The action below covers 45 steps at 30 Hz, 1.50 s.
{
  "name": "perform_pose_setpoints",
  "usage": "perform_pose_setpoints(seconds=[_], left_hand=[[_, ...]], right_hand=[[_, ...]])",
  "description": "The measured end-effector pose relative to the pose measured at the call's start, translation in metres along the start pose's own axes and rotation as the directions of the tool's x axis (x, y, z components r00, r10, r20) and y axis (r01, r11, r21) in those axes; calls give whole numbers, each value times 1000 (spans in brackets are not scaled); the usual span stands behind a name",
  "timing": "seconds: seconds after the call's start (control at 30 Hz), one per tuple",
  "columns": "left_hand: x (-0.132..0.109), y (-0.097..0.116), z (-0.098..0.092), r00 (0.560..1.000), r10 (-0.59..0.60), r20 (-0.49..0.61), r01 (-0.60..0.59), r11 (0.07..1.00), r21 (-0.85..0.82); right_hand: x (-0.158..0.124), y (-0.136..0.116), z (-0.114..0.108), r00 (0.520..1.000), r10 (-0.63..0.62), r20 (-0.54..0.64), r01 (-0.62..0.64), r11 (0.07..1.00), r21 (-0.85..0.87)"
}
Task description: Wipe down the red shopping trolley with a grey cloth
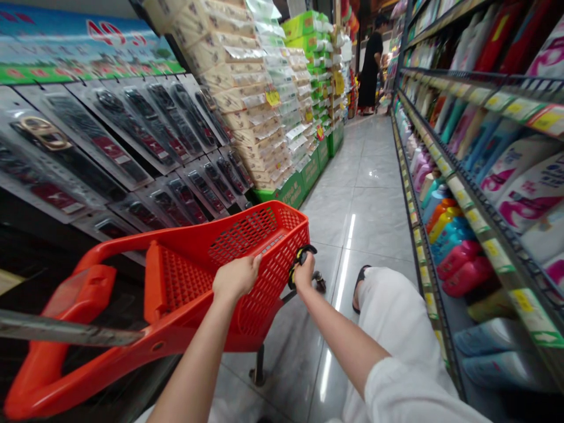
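A red plastic shopping cart (273, 282) stands at an angle before me, its perforated basket tilted in view. My left hand (235, 277) is closed over the near top rim of the basket, its fingertips partly hidden behind the edge. Beside the basket's far corner, my right hand (305, 271) is closed on a curved black-and-yellow object (298, 261). Its exact kind does not show clearly, and my fingers cover part of it. The visible part of the basket's inside holds no goods.
Packaged belts (118, 126) hang on the left. Beyond them rise stacks of tissue packs (247, 100) on green bases. A shelf with bottles (458, 229) runs along the right, close to my white-trousered leg (392, 305). A person in black (371, 64) stands far down the tiled aisle (370, 176).
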<state>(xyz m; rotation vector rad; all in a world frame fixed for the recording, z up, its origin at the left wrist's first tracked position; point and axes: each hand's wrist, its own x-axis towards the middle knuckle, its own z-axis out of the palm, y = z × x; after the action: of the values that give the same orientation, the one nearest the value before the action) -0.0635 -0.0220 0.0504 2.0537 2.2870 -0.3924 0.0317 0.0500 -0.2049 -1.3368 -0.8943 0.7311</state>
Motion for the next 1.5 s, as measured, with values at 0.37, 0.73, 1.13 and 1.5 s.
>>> perform_pose_setpoints(seconds=[0.37,0.73,1.13,1.5], left_hand=[[0,-6,4,1000,3,1,-3,1000,-10],[-5,-1,8,999,-1,-36,1,1000,5],[-69,-65,-20,999,10,33,-17,977,212],[-93,-71,2,984,52,-170,-15,977,212]], right_hand=[[33,-93,-47,901,-394,181,413,906,-87],[46,-141,-58,733,-358,578,625,690,-365],[65,-164,-68,798,-200,568,558,600,-573],[-34,-175,-52,584,-332,740,757,553,-349]])
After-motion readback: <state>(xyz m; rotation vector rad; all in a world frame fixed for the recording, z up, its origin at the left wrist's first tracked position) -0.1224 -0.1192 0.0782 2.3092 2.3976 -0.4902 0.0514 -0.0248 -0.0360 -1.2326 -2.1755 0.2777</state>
